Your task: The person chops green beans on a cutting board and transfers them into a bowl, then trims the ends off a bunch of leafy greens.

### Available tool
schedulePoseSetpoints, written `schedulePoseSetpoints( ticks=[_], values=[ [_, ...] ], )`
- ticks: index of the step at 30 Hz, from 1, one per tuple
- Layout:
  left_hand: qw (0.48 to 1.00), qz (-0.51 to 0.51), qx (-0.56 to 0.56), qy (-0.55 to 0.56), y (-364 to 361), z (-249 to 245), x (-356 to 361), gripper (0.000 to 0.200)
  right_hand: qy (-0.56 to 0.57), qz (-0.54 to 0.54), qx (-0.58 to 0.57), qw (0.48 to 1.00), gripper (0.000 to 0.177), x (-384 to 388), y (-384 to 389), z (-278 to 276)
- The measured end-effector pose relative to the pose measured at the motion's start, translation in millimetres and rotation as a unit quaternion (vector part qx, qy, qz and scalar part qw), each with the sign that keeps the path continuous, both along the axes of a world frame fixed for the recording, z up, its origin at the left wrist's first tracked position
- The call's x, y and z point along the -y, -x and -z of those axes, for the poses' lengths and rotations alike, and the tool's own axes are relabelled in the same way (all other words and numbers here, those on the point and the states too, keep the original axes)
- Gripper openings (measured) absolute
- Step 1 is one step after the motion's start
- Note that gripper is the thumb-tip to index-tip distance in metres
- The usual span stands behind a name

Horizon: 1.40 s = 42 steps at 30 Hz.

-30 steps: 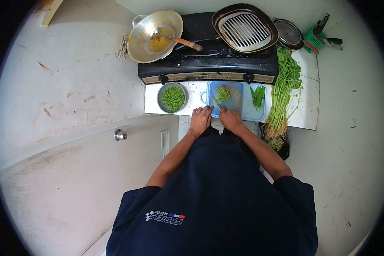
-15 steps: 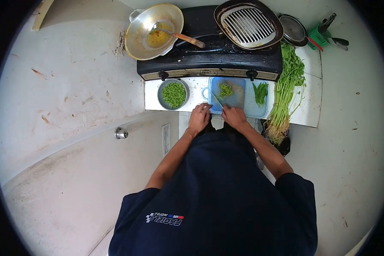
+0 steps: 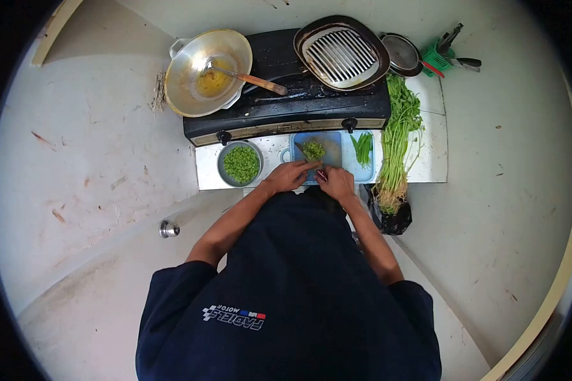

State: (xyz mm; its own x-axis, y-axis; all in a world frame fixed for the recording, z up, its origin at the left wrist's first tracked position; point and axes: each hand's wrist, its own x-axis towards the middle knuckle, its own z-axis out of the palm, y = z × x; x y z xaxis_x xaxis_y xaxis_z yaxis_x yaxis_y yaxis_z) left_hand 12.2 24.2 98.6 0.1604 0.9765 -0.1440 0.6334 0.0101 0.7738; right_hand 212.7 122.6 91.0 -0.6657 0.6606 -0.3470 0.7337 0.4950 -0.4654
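Blue plastic-looking cutting board [image 3: 333, 156] is lying before us on the white table [image 3: 432, 155], below the near side of a black stove [image 3: 279, 114]. Our right hand [image 3: 338, 183] is closing around the dark red handle of a knife [image 3: 322, 173], whose blade is pointing far and left, beside chopped greens [image 3: 314, 150] on the board. Our left hand [image 3: 290, 176] is reaching in from the left with its fingers partly bent, near the knife; we cannot tell whether it is pinching anything. Long green leaves [image 3: 363, 148] are lying on the light blue surface to the right of the chopped greens. Left of the board, a grey bowl [image 3: 220, 166] is holding small green pieces [image 3: 241, 164]. Farther right, a bunch of leafy stems [image 3: 397, 136] is stretching from far to near, roots toward us. On the stove, a wok [image 3: 179, 82] is sitting left and a ridged pan [image 3: 343, 54] right.
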Motion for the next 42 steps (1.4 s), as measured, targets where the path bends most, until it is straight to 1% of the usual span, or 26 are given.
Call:
schedulePoseSetpoints(
  ticks=[1, 4, 7, 10, 13, 16, 19, 22, 25, 28, 30, 31, 33, 36, 40, 42],
  values=[
    [0.999, 0.043, -0.011, 0.01, 2, 1, -5, 0.068, -0.005, 0.013, 0.004, 1.0, 0.033, 3, -2, 2],
    [0.992, 0.113, -0.046, 0.032, 12, 2, -21, 0.07, 0.011, 0.072, 0.034, 0.997, 0.034, 13, -5, -3],
    [0.989, 0.138, -0.048, 0.032, 22, 3, -32, 0.073, 0.0, 0.113, 0.006, 0.994, 0.034, 24, -11, -4],
    [0.986, 0.154, -0.059, 0.021, 29, 12, -36, 0.074, -0.012, 0.139, 0.026, 0.99, 0.035, 33, -15, -6],
    [0.987, 0.152, -0.06, 0.003, 34, 23, -34, 0.076, -0.019, 0.148, 0.018, 0.989, 0.036, 42, -18, -4],
    [0.987, 0.148, -0.058, -0.001, 44, 40, -33, 0.074, -0.006, 0.146, 0.037, 0.989, 0.038, 50, -23, -9],
    [0.989, 0.145, -0.031, 0.001, 53, 45, -34, 0.071, -0.004, 0.129, 0.071, 0.989, 0.04, 57, -27, -6],
    [0.99, 0.136, 0.007, -0.029, 60, 45, -33, 0.069, -0.007, 0.12, 0.068, 0.99, 0.039, 67, -35, -6],
    [0.991, 0.131, 0.025, 0.007, 66, 43, -35, 0.068, -0.029, 0.147, 0.055, 0.987, 0.04, 76, -41, 0],
    [0.992, 0.09, 0.082, 0.013, 73, 46, -29, 0.068, -0.036, 0.142, 0.048, 0.988, 0.038, 83, -42, 5],
    [0.992, 0.071, 0.091, 0.054, 77, 44, -25, 0.067, -0.036, 0.143, 0.032, 0.989, 0.038, 88, -41, 9],
    [0.991, 0.061, 0.095, 0.073, 77, 41, -24, 0.067, -0.034, 0.132, 0.045, 0.99, 0.038, 90, -39, 11],
    [0.992, 0.049, 0.091, 0.066, 78, 37, -20, 0.066, -0.028, 0.108, 0.07, 0.991, 0.039, 94, -33, 16],
    [0.993, 0.036, 0.105, 0.041, 81, 42, -12, 0.062, -0.028, 0.065, 0.09, 0.993, 0.04, 94, -28, 21],
    [0.991, 0.058, 0.12, 0.015, 83, 49, -7, 0.059, -0.054, 0.066, 0.09, 0.992, 0.04, 75, -20, 29],
    [0.99, 0.069, 0.117, 0.033, 84, 47, -6, 0.059, -0.063, 0.101, 0.066, 0.991, 0.039, 61, -15, 30]
  ],
)
